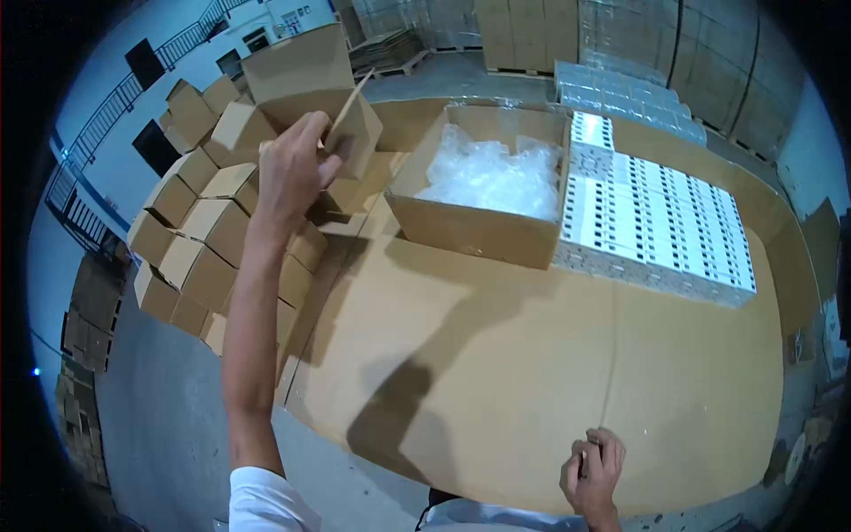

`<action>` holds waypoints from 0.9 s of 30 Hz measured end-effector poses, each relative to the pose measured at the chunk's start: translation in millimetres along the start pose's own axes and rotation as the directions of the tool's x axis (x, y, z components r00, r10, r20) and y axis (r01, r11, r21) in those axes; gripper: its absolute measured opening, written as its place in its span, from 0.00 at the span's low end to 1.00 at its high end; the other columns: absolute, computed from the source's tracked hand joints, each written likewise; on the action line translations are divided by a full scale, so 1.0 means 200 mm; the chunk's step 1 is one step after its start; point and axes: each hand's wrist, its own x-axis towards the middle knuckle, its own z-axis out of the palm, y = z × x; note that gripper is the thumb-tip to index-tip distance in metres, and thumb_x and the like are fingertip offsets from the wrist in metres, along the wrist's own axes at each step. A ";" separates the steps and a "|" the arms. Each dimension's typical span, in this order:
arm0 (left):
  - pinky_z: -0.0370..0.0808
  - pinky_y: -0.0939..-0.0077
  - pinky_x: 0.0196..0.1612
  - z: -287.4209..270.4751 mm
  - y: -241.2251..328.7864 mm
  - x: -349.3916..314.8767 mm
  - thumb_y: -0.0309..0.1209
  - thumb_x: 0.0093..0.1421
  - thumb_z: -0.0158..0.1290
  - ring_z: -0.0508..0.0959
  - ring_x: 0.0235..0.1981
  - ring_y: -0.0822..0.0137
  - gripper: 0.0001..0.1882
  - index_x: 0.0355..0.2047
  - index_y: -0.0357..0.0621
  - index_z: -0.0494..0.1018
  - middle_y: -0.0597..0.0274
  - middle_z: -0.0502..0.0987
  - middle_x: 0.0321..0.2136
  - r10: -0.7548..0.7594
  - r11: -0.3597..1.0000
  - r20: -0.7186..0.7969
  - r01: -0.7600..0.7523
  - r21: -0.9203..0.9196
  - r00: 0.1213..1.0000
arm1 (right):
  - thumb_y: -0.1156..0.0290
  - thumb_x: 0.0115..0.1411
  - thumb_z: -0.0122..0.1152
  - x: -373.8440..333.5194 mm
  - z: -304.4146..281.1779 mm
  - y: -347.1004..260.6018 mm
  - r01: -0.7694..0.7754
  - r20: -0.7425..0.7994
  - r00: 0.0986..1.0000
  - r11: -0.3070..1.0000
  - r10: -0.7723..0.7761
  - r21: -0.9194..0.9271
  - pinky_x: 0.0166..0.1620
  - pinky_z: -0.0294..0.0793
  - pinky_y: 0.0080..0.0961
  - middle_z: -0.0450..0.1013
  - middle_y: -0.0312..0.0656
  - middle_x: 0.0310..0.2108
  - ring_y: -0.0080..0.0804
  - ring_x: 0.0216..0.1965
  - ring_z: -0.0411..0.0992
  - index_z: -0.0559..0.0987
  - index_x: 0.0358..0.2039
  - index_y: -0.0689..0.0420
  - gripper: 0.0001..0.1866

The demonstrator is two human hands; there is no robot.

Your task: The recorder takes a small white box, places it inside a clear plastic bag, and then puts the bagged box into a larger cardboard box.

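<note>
My left hand reaches to the far left, its fingers closed at the near edge of an open cardboard box with its flaps raised. Part of that box is hidden behind the hand. My right hand rests at the near edge of the cardboard-covered table, its fingers curled in, and nothing shows in it. Beyond the bare tabletop stands a larger open carton holding clear plastic bags. To its right, several small white boxes with dark printed marks lie in tight rows.
Several open brown boxes are stacked left of the table. A raised cardboard rim borders the table's right side. Farther back are wrapped rolls, tall carton stacks and a pallet of flattened cardboard.
</note>
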 end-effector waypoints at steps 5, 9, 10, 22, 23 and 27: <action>0.73 0.65 0.24 -0.24 0.56 -0.23 0.35 0.55 0.65 0.78 0.21 0.60 0.16 0.25 0.43 0.68 0.59 0.74 0.21 -0.042 0.982 -0.151 0.013 -0.191 0.988 | 0.78 0.46 0.60 -0.17 -0.09 -0.01 0.097 -0.029 0.995 0.995 -0.096 0.032 0.55 0.65 0.47 0.70 0.48 0.45 0.50 0.51 0.69 0.76 0.34 0.56 0.12; 0.73 0.64 0.23 -0.25 0.87 -0.42 0.37 0.55 0.66 0.77 0.20 0.59 0.17 0.23 0.44 0.68 0.60 0.73 0.19 -0.115 0.989 -0.184 0.095 -0.115 0.976 | 0.78 0.47 0.60 -0.21 -0.13 -0.01 0.109 -0.044 0.993 0.993 -0.108 0.036 0.54 0.66 0.46 0.70 0.48 0.45 0.50 0.51 0.69 0.76 0.35 0.57 0.12; 0.74 0.64 0.24 -0.26 0.92 -0.50 0.38 0.56 0.65 0.78 0.21 0.59 0.17 0.24 0.46 0.68 0.61 0.74 0.20 -0.172 0.983 -0.126 0.162 -0.087 0.977 | 0.78 0.47 0.60 -0.24 -0.14 -0.03 0.128 -0.058 0.990 0.991 -0.125 0.044 0.54 0.66 0.46 0.70 0.49 0.44 0.50 0.51 0.69 0.75 0.35 0.57 0.12; 0.76 0.57 0.27 -0.26 1.19 -1.11 0.45 0.56 0.64 0.81 0.27 0.52 0.17 0.29 0.46 0.72 0.58 0.78 0.26 -0.407 0.903 0.161 0.423 -0.080 0.899 | 0.78 0.49 0.60 -0.51 -0.23 -0.14 0.180 -0.042 0.983 0.982 -0.177 0.065 0.53 0.65 0.45 0.70 0.49 0.44 0.48 0.50 0.69 0.75 0.36 0.58 0.11; 0.76 0.57 0.31 -0.26 1.20 -1.14 0.44 0.55 0.65 0.81 0.32 0.53 0.18 0.31 0.45 0.71 0.58 0.79 0.30 -0.423 0.885 0.258 0.458 -0.088 0.868 | 0.78 0.49 0.59 -0.52 -0.23 -0.15 0.177 -0.046 0.984 0.983 -0.174 0.058 0.53 0.65 0.45 0.70 0.49 0.44 0.48 0.50 0.68 0.75 0.36 0.58 0.11; 0.74 0.55 0.47 -0.41 1.26 -1.19 0.39 0.53 0.67 0.77 0.47 0.51 0.23 0.42 0.43 0.70 0.53 0.76 0.43 -0.409 0.862 0.366 0.486 -0.146 0.836 | 0.78 0.50 0.59 -0.56 -0.22 -0.18 0.184 -0.032 0.983 0.980 -0.182 0.076 0.53 0.65 0.45 0.70 0.50 0.44 0.49 0.51 0.68 0.75 0.36 0.58 0.11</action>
